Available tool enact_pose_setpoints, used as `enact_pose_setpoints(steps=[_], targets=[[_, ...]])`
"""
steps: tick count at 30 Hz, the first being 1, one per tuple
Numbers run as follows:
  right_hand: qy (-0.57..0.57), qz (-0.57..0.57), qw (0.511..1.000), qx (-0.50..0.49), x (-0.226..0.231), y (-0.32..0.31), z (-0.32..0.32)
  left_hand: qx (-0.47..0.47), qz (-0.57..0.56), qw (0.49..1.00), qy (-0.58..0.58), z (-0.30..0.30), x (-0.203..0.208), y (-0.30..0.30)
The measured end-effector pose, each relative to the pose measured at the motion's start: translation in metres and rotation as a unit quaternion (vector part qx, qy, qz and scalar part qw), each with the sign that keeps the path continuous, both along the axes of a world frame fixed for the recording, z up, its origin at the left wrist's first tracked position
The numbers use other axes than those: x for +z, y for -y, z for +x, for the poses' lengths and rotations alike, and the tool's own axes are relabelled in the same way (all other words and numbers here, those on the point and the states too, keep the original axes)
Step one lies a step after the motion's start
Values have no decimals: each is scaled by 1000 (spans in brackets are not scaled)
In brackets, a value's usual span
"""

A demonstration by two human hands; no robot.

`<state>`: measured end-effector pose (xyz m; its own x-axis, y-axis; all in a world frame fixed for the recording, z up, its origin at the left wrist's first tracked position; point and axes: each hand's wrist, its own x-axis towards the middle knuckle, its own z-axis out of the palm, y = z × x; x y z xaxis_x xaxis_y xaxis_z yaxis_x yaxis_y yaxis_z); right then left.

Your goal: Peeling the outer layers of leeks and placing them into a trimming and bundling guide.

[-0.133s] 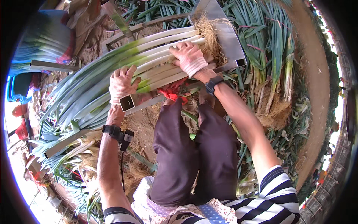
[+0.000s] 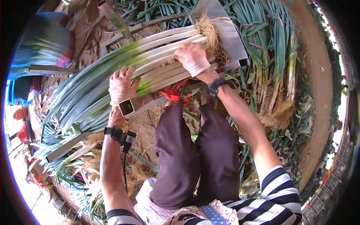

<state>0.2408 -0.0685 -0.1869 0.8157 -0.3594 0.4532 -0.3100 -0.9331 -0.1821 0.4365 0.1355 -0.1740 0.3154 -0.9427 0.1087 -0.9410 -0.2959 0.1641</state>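
Note:
A bundle of long green onions (image 2: 159,52) lies across a metal rack, white stems and roots to the right, green leaves spreading left. My left hand (image 2: 123,87), with a pale ribbed covering, rests over the bundle where white turns green, its fingers laid out along it. Farther right, my right hand (image 2: 193,58) is on the white stems near the roots. Its fingers are bent inward, and whatever they pinch is hidden beneath them. The roots (image 2: 212,35) press against an upright metal plate (image 2: 230,41). Under the stems hangs a bunch of red ties (image 2: 173,93).
More green onions (image 2: 258,41) are heaped at the upper right, some bound with ties. At the far left stands a blue-wrapped bundle (image 2: 45,45). Square metal bars (image 2: 52,69) of the rack stick out on the left. Loose leaves and roots litter the ground around my legs (image 2: 198,150).
My right hand has shifted slightly, lifting a little, and its fingers have curled in from a flatter pose. The left hand stays nearly in place on the green onions.

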Motion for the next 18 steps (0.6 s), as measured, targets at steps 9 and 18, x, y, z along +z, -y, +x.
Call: enact_pose_setpoints(steps=[9, 18], targets=[[-152, -150, 975, 61, 23, -36, -132, -2, -38, 998, 52, -2, 1, 1], [-508, 120, 830, -195, 35, -91, -264, 18, -43, 999, 4, 0, -3, 10]])
